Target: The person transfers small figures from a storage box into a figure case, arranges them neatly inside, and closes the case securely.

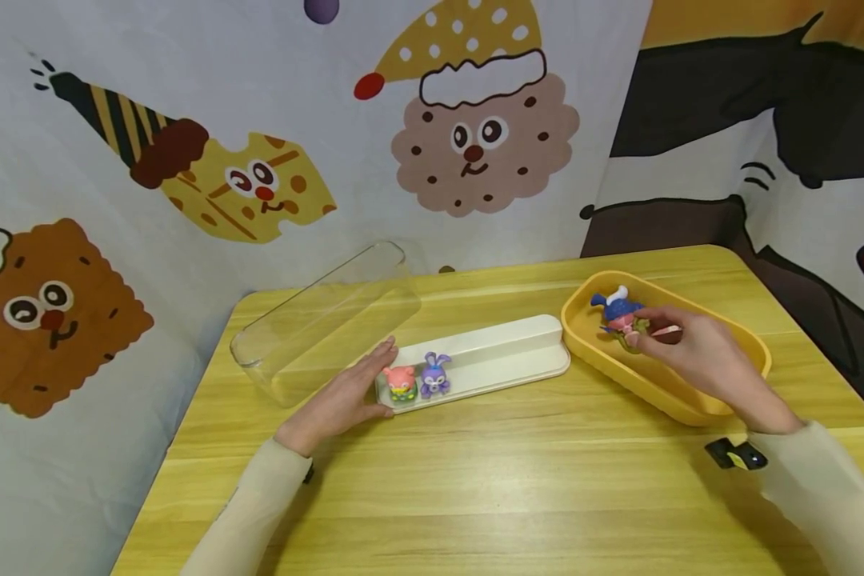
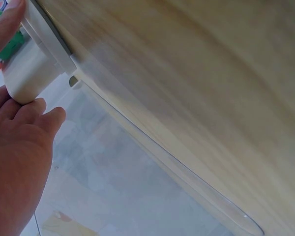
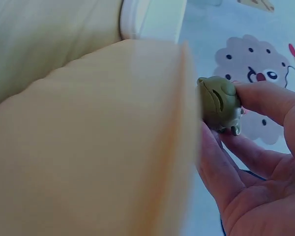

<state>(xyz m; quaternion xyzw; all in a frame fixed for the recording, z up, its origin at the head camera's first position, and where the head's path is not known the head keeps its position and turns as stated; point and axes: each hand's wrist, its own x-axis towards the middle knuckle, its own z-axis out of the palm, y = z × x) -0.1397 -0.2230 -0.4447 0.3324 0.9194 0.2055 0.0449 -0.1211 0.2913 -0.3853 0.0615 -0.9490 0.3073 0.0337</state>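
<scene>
My left hand (image 1: pixel 342 400) holds the left end of a long white stepped stand (image 1: pixel 504 360), thumb at the front and fingers behind. In the left wrist view, the stand's end (image 2: pixel 32 73) lies between thumb and fingers. On its lower step sit a pink figurine (image 1: pixel 401 384) with a green body and a purple long-eared figurine (image 1: pixel 435 376). Over the yellow basket (image 1: pixel 658 384), my right hand (image 1: pixel 698 348) pinches an olive-green figurine (image 3: pixel 219 103) between thumb and fingers. Beside those fingers is a figurine with a blue hat (image 1: pixel 619 312).
A clear plastic cover (image 1: pixel 331 328) stands behind my left hand, at the table's back left. The wooden table (image 1: pixel 490 496) ends at a patterned cloth (image 1: pixel 374 176) behind it. A small black object (image 1: pixel 736 454) shows by the right sleeve.
</scene>
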